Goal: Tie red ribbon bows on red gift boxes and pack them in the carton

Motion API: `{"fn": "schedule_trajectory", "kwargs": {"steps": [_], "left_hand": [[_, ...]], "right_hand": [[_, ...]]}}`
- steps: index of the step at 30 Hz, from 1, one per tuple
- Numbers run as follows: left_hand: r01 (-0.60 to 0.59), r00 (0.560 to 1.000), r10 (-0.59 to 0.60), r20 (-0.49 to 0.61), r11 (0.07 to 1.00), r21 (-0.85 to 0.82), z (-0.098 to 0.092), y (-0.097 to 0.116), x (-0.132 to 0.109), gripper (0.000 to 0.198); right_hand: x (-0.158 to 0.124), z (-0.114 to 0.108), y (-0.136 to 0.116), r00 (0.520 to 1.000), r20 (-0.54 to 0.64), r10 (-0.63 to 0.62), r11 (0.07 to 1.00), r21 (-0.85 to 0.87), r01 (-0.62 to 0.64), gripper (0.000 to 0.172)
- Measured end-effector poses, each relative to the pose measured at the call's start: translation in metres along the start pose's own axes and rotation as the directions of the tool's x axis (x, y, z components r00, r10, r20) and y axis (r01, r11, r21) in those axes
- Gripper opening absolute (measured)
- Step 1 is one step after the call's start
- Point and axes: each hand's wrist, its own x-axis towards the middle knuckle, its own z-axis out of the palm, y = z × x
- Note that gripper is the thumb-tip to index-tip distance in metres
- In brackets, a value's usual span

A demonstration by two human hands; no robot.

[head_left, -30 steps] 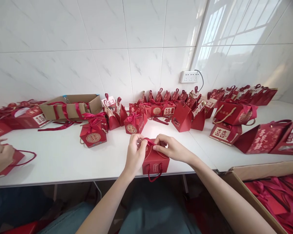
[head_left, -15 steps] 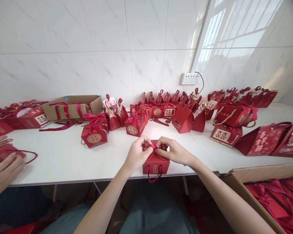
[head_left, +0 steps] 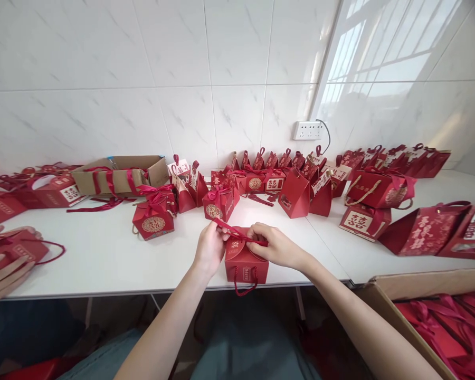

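A white, smooth counter [head_left: 103,253] runs under a glossy tiled wall [head_left: 103,63]. Two brown cardboard cartons show: one open at 10 o'clock [head_left: 119,177] draped with ribbon, one at 4 o'clock [head_left: 383,295] filled with flat red pieces. Along the back of the counter, from 9 to 3 o'clock, stand well over twenty red paper gift boxes [head_left: 296,192], some cube-shaped with gold round emblems, some peaked with tags; an exact count cannot be told. One white socket strip [head_left: 307,130] sits on the wall at 1 o'clock.

At the centre, near the counter's front edge, stands one small red box [head_left: 246,263], matte card with a curved flap and a twisted cord handle hanging at its front. The left hand [head_left: 209,247] pinches one end of a thin satin ribbon [head_left: 237,233] at the box's 11 o'clock; the right hand [head_left: 275,247] pinches the other end at its 1 o'clock, resting on the top. The ribbon is stretched taut between them.

At 9 o'clock another person's hands [head_left: 2,269] rest on a flat red bag [head_left: 19,248]
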Motion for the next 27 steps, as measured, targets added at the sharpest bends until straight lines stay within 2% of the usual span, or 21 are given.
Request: {"fn": "schedule_trajectory", "kwargs": {"steps": [2, 4, 6, 7, 8, 10, 11, 12, 13, 14, 15, 17, 19, 21, 23, 27], "left_hand": [[0.015, 1.0, -0.015, -0.007, 0.999, -0.05, -0.002, 0.0, -0.003, 0.025], [-0.014, 1.0, 0.014, -0.004, 0.999, -0.032, -0.006, -0.002, -0.006, 0.028], [-0.102, 0.995, 0.101, 0.017, 0.988, 0.113, -0.015, -0.002, -0.009, 0.028], [-0.171, 0.985, 0.167, 0.039, 0.954, 0.247, -0.02, -0.001, -0.011, 0.026], [-0.253, 0.967, 0.242, 0.079, 0.879, 0.405, -0.026, 0.001, -0.011, 0.024], [-0.41, 0.902, 0.383, 0.201, 0.615, 0.674, -0.039, 0.007, -0.012, 0.022], [-0.461, 0.864, 0.435, 0.253, 0.483, 0.744, -0.044, 0.011, -0.011, 0.022], [-0.483, 0.838, 0.471, 0.276, 0.405, 0.776, -0.048, 0.015, -0.011, 0.023], [-0.484, 0.827, 0.5, 0.257, 0.398, 0.78, -0.051, 0.019, -0.01, 0.025], [-0.465, 0.832, 0.519, 0.196, 0.46, 0.756, -0.053, 0.023, -0.008, 0.029], [-0.432, 0.851, 0.514, 0.107, 0.57, 0.699, -0.053, 0.026, -0.007, 0.032], [-0.344, 0.905, 0.421, -0.059, 0.806, 0.481, -0.052, 0.031, -0.003, 0.035], [-0.267, 0.946, 0.302, -0.115, 0.931, 0.249, -0.05, 0.036, -0.001, 0.03], [-0.228, 0.967, 0.24, -0.087, 0.966, 0.124, -0.047, 0.041, 0.0, 0.024], [-0.221, 0.974, 0.224, -0.038, 0.972, 0.08, -0.046, 0.046, 0.001, 0.021], [-0.241, 0.967, 0.23, 0.108, 0.965, 0.102, -0.042, 0.058, 0.003, 0.014]], "right_hand": [[0.001, 0.001, -0.002, 1.0, -0.008, -0.007, 1.0, -0.013, 0.007, 0.012], [0.001, 0.002, -0.004, 1.0, -0.018, -0.008, 0.999, -0.037, 0.007, 0.014], [0.001, 0.003, -0.006, 1.0, -0.02, 0.0, 0.998, -0.063, -0.001, 0.014], [0.0, 0.002, -0.006, 1.0, -0.018, 0.004, 0.997, -0.074, -0.005, 0.014], [0.0, 0.002, -0.006, 1.0, -0.015, 0.007, 0.996, -0.084, -0.008, 0.014], [-0.001, 0.001, -0.006, 1.0, -0.011, 0.005, 0.995, -0.104, -0.006, 0.013], [-0.002, 0.0, -0.006, 1.0, -0.006, 0.003, 0.993, -0.115, -0.003, 0.013], [-0.002, 0.0, -0.006, 1.0, 0.002, 0.002, 0.992, -0.124, -0.002, 0.013], [-0.002, 0.0, -0.005, 1.0, 0.011, 0.002, 0.991, -0.133, -0.001, 0.014], [-0.002, -0.001, -0.005, 1.0, 0.018, 0.002, 0.99, -0.139, 0.0, 0.014], [-0.002, -0.001, -0.004, 1.0, 0.023, 0.001, 0.99, -0.141, 0.003, 0.014], [-0.002, -0.002, -0.004, 1.0, 0.021, -0.003, 0.992, -0.123, 0.005, 0.012], [-0.002, -0.006, -0.004, 1.0, 0.02, 0.009, 0.999, -0.044, -0.009, 0.01], [-0.001, -0.011, -0.004, 0.998, 0.023, 0.051, 0.992, 0.116, -0.054, 0.013], [0.0, -0.019, -0.005, 0.994, 0.013, 0.112, 0.941, 0.32, -0.11, 0.017], [0.003, -0.033, -0.004, 0.982, -0.036, 0.187, 0.735, 0.669, -0.115, 0.027]]}}
